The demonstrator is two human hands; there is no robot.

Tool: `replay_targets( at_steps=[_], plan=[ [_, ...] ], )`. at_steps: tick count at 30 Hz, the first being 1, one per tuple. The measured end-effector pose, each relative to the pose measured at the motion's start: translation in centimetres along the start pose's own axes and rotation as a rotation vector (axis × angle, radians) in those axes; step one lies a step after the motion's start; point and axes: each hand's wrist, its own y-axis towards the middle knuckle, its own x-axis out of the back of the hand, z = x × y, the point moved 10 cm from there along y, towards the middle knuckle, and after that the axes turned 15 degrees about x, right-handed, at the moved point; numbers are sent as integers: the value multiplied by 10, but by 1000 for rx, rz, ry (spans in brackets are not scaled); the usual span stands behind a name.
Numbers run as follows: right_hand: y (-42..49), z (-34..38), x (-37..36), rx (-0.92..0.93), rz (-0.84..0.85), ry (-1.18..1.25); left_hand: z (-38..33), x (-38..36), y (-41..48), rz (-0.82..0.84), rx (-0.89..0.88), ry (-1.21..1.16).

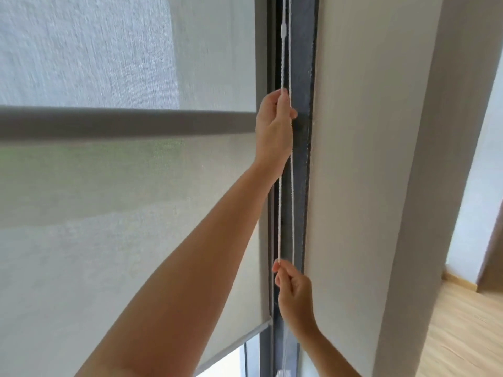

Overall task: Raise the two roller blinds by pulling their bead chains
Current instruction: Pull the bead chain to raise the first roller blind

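A white bead chain (279, 208) hangs in two strands along the dark window frame (302, 159), with a small white connector (284, 28) high on the left strand. My left hand (273, 126) is raised and closed on the left strand. Lower down, my right hand (292, 292) pinches the same strand. A pale grey roller blind (130, 240) covers most of the window; its bottom bar (234, 346) sits near the lower edge of the view, with bare glass under it. A second blind's grey bottom bar (122, 122) crosses the window higher up.
A light grey wall (367, 172) stands right beside the chain. Past its corner, a wooden floor (462, 330) and a doorway (479, 186) open to the right.
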Motion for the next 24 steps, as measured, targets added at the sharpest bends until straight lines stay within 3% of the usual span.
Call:
replay_targets(
  at_steps=[3, 5, 10, 12, 15, 18, 21, 24],
  plan=[
    [-34, -21, 0, -40, 61, -37, 18, 17, -20, -187, -154, 88],
    [-50, -36, 0, -91, 146, -67, 36, 25, -36, -226, -226, 126],
    [-24, -69, 9, -307, 559, -162, 69, 45, -62, -255, -308, 200],
    [30, -52, 29, -288, 493, -162, 78, 50, -71, -268, -334, 237],
    [123, 24, 46, -153, 219, 51, 101, 50, -88, -321, -326, 375],
    [189, 111, 24, 34, 194, 268, 148, 43, -108, -305, -196, 498],
    [226, 179, -4, 106, 202, 567, 185, 35, -136, -233, -141, 576],
    [237, 204, -10, 120, 89, 598, 215, 44, -154, -195, -66, 643]
  ],
)
